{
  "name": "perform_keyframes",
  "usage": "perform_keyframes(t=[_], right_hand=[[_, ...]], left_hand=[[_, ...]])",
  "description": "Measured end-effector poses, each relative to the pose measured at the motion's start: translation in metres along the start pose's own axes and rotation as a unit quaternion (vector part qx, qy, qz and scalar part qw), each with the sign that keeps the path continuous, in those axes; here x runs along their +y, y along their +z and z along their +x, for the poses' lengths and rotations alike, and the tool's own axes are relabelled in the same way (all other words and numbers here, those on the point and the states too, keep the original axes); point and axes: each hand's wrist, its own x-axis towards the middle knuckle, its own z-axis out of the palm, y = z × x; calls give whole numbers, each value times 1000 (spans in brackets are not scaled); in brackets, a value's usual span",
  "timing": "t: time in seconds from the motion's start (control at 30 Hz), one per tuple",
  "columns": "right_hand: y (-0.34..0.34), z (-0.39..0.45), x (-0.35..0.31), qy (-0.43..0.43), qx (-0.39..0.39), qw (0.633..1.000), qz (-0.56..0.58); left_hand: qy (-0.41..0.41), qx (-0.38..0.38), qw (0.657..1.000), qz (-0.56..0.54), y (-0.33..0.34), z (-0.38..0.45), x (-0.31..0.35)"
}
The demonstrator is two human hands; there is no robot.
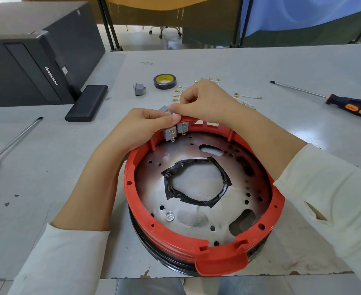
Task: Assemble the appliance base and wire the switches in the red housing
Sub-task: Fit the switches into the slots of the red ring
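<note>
While your left hand [145, 122] and right hand [203, 101] both pinch the far rim of the red housing [130, 177], the two seated switches [170, 133] sit just below your fingertips, terminals pointing inward; empty slots lie rightward, nearer your right hand.

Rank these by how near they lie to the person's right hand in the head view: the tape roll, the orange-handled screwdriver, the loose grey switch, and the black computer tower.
From the right hand:
1. Tape roll, just beyond it, slightly left.
2. Loose grey switch, further left on the table.
3. Orange-handled screwdriver, far out to the right.
4. Black computer tower, at the far left.
</note>
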Motion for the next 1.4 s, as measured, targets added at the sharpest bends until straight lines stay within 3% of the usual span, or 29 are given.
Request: perform_keyframes(t=[0.67,0.87,0.93,1.03,1.1,1.2,1.4], right_hand=[[3,-2,-5,8,24,1000,-15],[2,-1,-1,43,35,998,-30],[2,0,2,69,50,996,-40],[4,2,4,100,51,992,-61],[4,3,4,105,43,991,-71],[4,5,3,100,33,991,-82],[3,5,-4,56,12,993,-101]], left_hand=[[5,14,1000,7,0,-1,-2],[-21,-30,999,-4,0,-1,-2],[-36,-5,999,-9,-2,4,-2],[-36,91,994,-41,-11,21,-6],[-42,133,990,24,-16,37,-12],[-52,110,975,187,-13,57,-24],[54,74,943,320,0,78,-25]])
